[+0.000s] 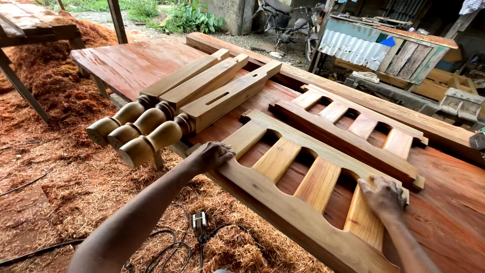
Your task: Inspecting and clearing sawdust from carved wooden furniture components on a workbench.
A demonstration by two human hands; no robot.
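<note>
A slatted wooden panel (298, 167) of pale wood lies flat on a reddish plank tabletop (131, 63). My left hand (212, 154) grips the panel's near-left corner, by the end of its lower rail. My right hand (384, 197) rests on a slat near the panel's right end, fingers curled over the top rail. A second slatted panel (353, 129) lies just beyond the first. Three turned wooden legs (177, 111) lie side by side to the left, their rounded ends jutting past the table edge.
Sawdust and shavings (60, 167) cover the ground at left. A power tool with black cable (199, 222) lies in the shavings below the table edge. A long plank (323, 81) runs along the table's far side. A parked motorcycle (290, 23) and a wooden crate (404, 55) stand behind.
</note>
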